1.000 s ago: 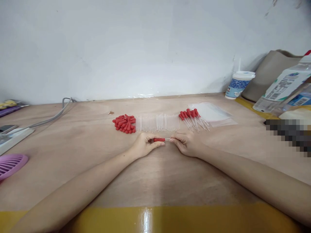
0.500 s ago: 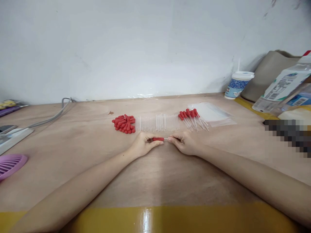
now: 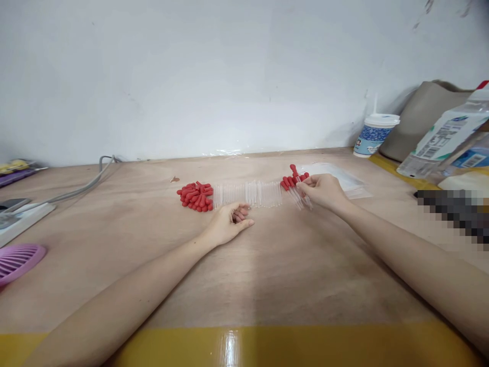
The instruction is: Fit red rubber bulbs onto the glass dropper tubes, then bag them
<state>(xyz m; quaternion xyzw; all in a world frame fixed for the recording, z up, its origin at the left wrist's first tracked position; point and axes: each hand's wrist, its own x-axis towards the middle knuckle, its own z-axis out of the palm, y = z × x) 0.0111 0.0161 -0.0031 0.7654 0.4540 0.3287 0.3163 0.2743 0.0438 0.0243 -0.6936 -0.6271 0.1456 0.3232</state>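
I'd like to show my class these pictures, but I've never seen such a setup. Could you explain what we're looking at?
There is no machine: these are a person's bare hands, all seen from one camera worn on the head, looking forward and down. On the table, from left to right, lie a pile of red caps, a row of clear tubes and a bunch of red-topped tubes. The right hand seems to pinch one red-topped tube above that bunch. The left hand, loosely curled, appears empty.
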